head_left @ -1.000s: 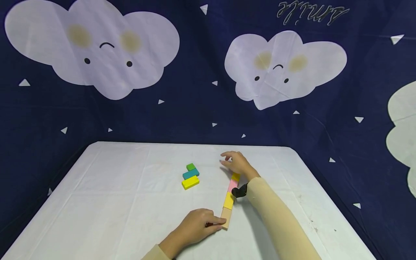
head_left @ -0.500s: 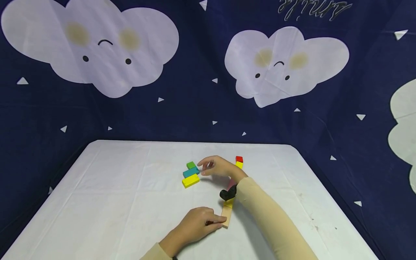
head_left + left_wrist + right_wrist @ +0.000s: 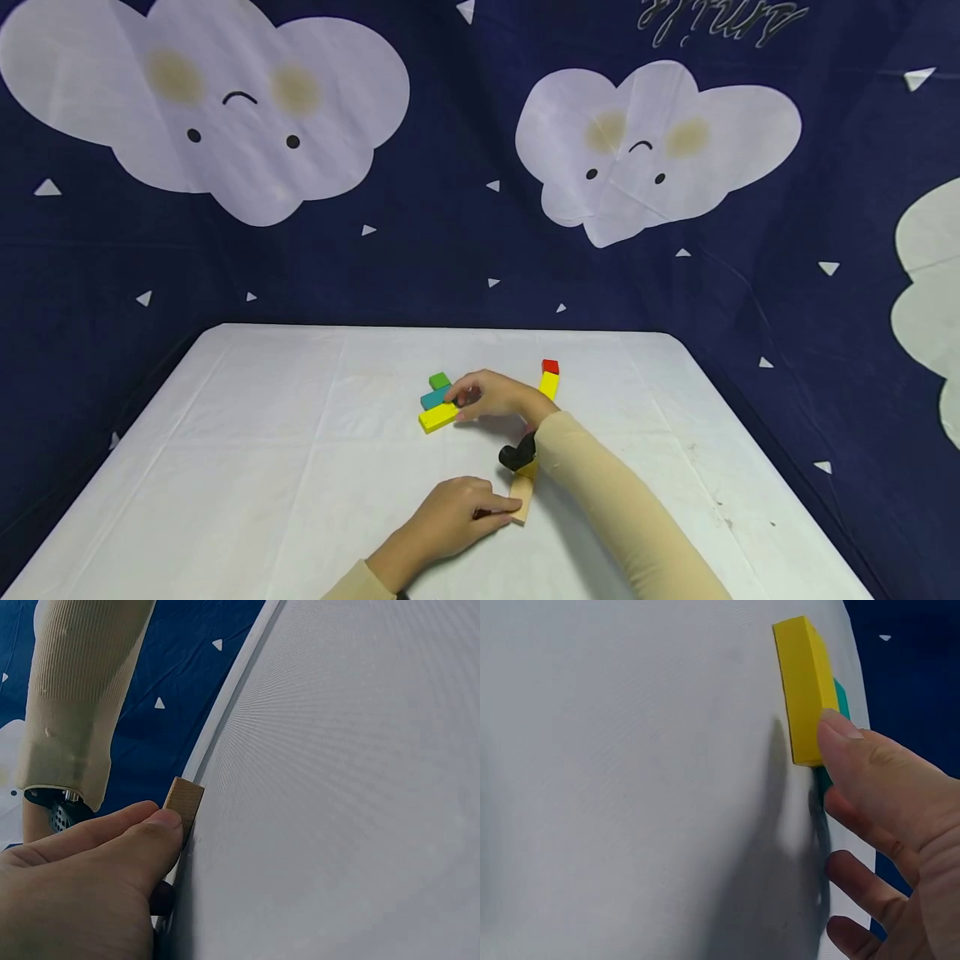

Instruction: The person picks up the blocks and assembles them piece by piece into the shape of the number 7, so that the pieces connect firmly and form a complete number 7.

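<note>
With thumb and index finger, my left hand (image 3: 453,518) pinches a plain wooden block (image 3: 523,490) at the near end of a row of blocks; the left wrist view shows the block (image 3: 184,804) at the fingertips. My right hand (image 3: 497,395) is at a yellow block (image 3: 437,419), thumb on its right end and index finger on its far side. In the right wrist view the thumb lies on that yellow block (image 3: 801,690) and the other fingers are spread below. Just behind it lie a teal block (image 3: 432,399) and a green block (image 3: 439,381).
The row runs away from the left hand to another yellow block (image 3: 550,383) and a red block (image 3: 551,367) at its far end. My right wrist and its black camera mount (image 3: 517,455) cover the row's middle. A white table (image 3: 225,467) meets a dark blue cloud-print curtain (image 3: 450,275).
My right hand has moved left from the row's far end to the loose blocks and now grips the yellow one. The red block has come into view. My left hand has stayed put.
</note>
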`<state>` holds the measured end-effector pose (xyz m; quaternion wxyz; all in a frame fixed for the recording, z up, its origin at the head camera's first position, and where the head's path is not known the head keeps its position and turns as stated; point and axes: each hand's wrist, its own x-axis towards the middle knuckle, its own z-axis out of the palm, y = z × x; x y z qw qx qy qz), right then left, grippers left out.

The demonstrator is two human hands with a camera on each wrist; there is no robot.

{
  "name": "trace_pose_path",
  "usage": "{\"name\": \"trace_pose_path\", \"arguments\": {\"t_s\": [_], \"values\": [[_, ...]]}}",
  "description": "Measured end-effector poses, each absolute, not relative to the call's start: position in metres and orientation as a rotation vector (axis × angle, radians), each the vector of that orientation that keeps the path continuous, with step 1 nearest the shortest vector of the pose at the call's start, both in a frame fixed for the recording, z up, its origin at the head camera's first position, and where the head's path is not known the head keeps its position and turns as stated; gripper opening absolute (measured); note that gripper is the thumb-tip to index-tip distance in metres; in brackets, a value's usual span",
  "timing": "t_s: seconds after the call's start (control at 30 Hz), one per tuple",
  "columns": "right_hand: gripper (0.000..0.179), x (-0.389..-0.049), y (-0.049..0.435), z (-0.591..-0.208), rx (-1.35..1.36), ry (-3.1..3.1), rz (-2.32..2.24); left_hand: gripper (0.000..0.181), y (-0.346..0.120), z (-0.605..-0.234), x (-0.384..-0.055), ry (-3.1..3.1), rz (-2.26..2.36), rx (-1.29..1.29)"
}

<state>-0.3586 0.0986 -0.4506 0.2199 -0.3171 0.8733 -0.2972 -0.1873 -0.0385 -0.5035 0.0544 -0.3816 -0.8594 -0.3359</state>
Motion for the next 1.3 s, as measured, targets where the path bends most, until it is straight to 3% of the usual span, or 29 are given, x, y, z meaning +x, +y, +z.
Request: {"name": "trace_pose_path", "arguments": {"t_s": [0.33, 0.67, 1.3], "values": [[0.023, -0.360, 0.101, -0.456, -0.827, 2.383, -0.867, 0.023, -0.038, -0.504, -0.186, -2.637, -1.046, -1.153], [0.035, -0.357, 0.102, -0.455, -0.816, 2.395, -0.851, 0.023, -0.038, -0.503, -0.187, -2.637, -1.043, -1.159], [0.033, -0.360, 0.113, -0.456, -0.790, 2.567, -0.759, 0.023, -0.039, -0.502, -0.186, -2.665, -1.043, -1.133]]}}
